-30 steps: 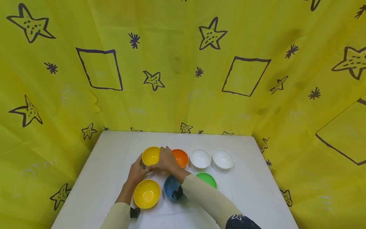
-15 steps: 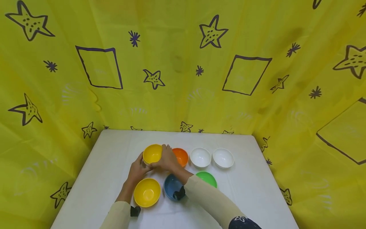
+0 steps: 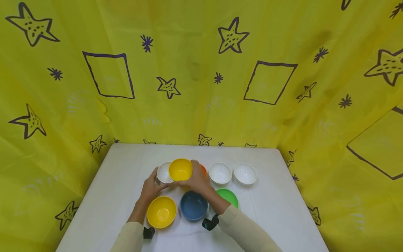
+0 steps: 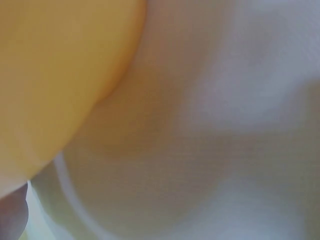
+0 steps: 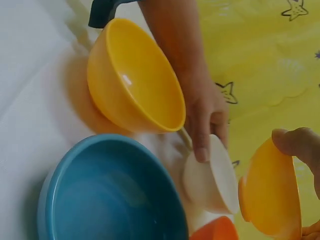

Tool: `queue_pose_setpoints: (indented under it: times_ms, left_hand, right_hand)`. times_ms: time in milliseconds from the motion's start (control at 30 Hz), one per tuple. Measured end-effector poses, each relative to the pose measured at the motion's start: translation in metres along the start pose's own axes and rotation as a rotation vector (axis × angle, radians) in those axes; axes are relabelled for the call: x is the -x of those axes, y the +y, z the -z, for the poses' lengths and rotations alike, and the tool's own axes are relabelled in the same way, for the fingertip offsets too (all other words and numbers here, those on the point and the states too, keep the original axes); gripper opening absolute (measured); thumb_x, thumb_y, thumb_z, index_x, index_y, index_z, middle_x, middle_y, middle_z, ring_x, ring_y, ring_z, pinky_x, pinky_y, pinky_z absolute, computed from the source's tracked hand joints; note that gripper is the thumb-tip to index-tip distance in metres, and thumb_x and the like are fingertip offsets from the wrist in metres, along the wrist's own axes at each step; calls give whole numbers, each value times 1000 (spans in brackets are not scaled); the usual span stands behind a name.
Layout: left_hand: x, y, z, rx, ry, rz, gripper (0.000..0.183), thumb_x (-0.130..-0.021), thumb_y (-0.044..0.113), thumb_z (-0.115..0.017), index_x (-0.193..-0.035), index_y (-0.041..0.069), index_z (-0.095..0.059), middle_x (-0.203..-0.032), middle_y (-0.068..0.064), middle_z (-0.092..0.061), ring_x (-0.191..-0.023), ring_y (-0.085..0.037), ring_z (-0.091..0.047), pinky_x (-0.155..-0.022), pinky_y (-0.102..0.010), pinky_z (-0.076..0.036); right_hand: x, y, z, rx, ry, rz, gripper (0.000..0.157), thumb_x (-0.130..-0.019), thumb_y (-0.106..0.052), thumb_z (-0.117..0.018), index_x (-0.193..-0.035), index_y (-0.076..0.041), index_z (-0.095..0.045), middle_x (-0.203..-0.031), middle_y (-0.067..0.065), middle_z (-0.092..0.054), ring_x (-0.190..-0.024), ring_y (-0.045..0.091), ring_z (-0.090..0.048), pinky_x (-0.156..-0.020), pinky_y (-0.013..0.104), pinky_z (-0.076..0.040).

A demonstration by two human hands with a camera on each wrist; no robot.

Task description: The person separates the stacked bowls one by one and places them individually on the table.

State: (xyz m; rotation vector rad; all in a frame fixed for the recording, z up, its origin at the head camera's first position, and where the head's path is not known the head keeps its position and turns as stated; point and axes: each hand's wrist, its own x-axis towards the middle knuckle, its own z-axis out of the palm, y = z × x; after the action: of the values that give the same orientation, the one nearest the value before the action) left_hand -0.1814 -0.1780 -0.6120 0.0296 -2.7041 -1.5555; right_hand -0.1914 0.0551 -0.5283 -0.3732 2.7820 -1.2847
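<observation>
My right hand (image 3: 198, 180) grips a small yellow bowl (image 3: 180, 169) by its right side, thumb and fingers at the rim. That bowl is raised and overlaps the right part of a white bowl (image 3: 162, 173) in the head view. My left hand (image 3: 150, 189) holds the white bowl at its near left side; in the right wrist view its thumb lies against the bowl's wall. An orange bowl (image 3: 204, 171) is mostly hidden behind my right hand. The left wrist view is filled by blurred close surfaces, with the small yellow bowl (image 4: 60, 75) at upper left.
Two more white bowls (image 3: 220, 173) stand to the right in the back row. Nearer me are a larger yellow bowl (image 3: 162, 212), a blue bowl (image 3: 193, 205) and a green bowl (image 3: 228, 196). A yellow curtain (image 3: 189, 70) surrounds the white table (image 3: 270, 217).
My right hand has lifted the small yellow bowl out of the white bowl and moved it right. The white bowl beneath now shows. My left hand has stayed in place.
</observation>
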Motion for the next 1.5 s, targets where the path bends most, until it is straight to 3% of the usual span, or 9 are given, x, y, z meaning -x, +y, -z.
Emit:
queue_pose_setpoints:
  times_ms: [167,467,667,967,1200,1500]
  left_hand:
    - [-2,0,0,8,-10,25,97,-87,24,-89,-164,6,-32,-165,-21,-37,-152,-44,-32,-124,-61,-22]
    - [-2,-2,-3,-29,4,17,97,-86,20,-90,-163,4,-33,-164,-23,-38,-152,-45,-33,-123,-60,-26]
    - [0,-2,-3,-30,14,13,98,-86,22,-90,-162,2,-33,-163,-25,-38,-151,-46,-34,-122,-62,-27]
    - [-2,-3,-2,-35,-8,15,99,-86,24,-90,-163,3,-31,-164,-24,-37,-151,-45,-33,-123,-59,-27]
    - [-5,-4,0,-39,12,9,99,-84,20,-91,-161,-1,-33,-162,-27,-38,-150,-47,-35,-123,-61,-27]
    - [-4,-6,-5,-55,9,43,101,-85,21,-91,-163,0,-30,-164,-25,-36,-151,-46,-34,-123,-60,-27]
  right_hand:
    - [12,4,23,-2,55,-8,98,-70,-44,-95,-146,-6,-47,-123,8,-59,-104,26,-59,-93,46,-56]
    - [40,26,70,-42,152,-56,102,-67,-42,-97,-146,-2,-47,-125,13,-64,-107,31,-63,-91,50,-57]
    - [60,42,91,-86,196,-106,91,-70,-33,-98,-142,-5,-50,-123,11,-65,-107,30,-64,-91,51,-58]
    - [95,67,110,-51,240,-192,92,-71,-32,-97,-143,-2,-48,-125,14,-65,-108,32,-65,-92,53,-58]
    - [119,83,120,-40,288,-278,93,-72,-34,-97,-144,-2,-48,-128,19,-66,-109,35,-65,-90,52,-56]
    - [148,104,120,-36,325,-337,93,-70,-33,-98,-141,2,-49,-129,22,-65,-113,36,-63,-91,52,-51]
